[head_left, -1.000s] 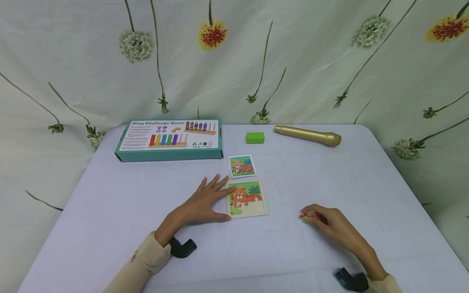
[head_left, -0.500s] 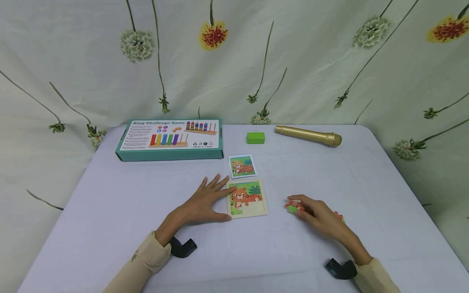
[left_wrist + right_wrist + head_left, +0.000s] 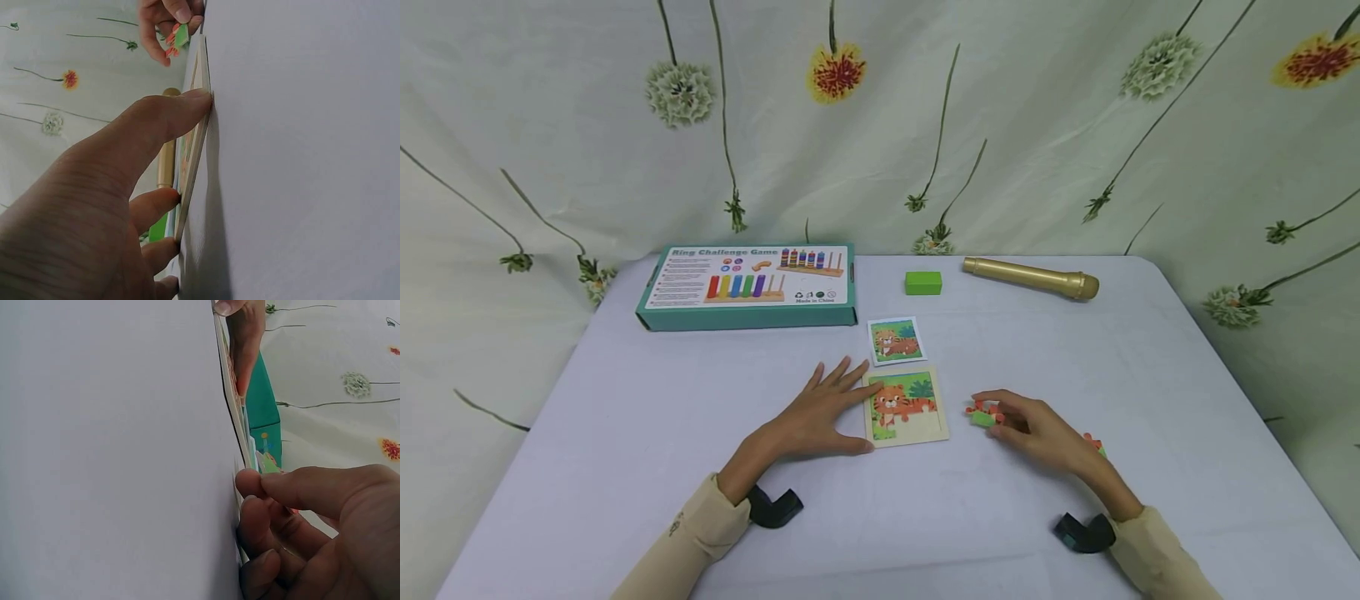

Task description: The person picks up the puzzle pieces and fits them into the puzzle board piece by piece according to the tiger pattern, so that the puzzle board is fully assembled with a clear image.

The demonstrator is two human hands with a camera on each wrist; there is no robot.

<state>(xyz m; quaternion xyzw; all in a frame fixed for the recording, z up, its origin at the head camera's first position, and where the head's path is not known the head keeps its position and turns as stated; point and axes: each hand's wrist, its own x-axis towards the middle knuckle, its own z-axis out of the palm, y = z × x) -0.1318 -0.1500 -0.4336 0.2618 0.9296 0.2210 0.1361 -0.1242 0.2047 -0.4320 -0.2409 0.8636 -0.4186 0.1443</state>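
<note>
A square wooden puzzle board (image 3: 917, 432) with a tiger picture lies on the table; bare wood shows at its lower right. My left hand (image 3: 820, 412) rests at its left side, fingers spread, with thumb and fingertips touching the board's edge (image 3: 194, 156). To the right of the board, my right hand (image 3: 1037, 429) pinches a red and green puzzle piece (image 3: 983, 417) between thumb and fingers, just above the cloth. Another puzzle piece (image 3: 1095, 442), red and green, lies partly hidden behind the right wrist. A tiger picture card (image 3: 897, 340) lies just beyond the board.
At the back left is a teal game box (image 3: 747, 317). A green block (image 3: 922, 283) and a gold toy microphone (image 3: 1030, 277) lie along the back of the white-covered table (image 3: 625, 433). A flowered cloth (image 3: 1030, 108) hangs behind.
My right hand has moved left toward the board with the puzzle piece, uncovering the other piece behind it. My left hand has stayed at the board's edge.
</note>
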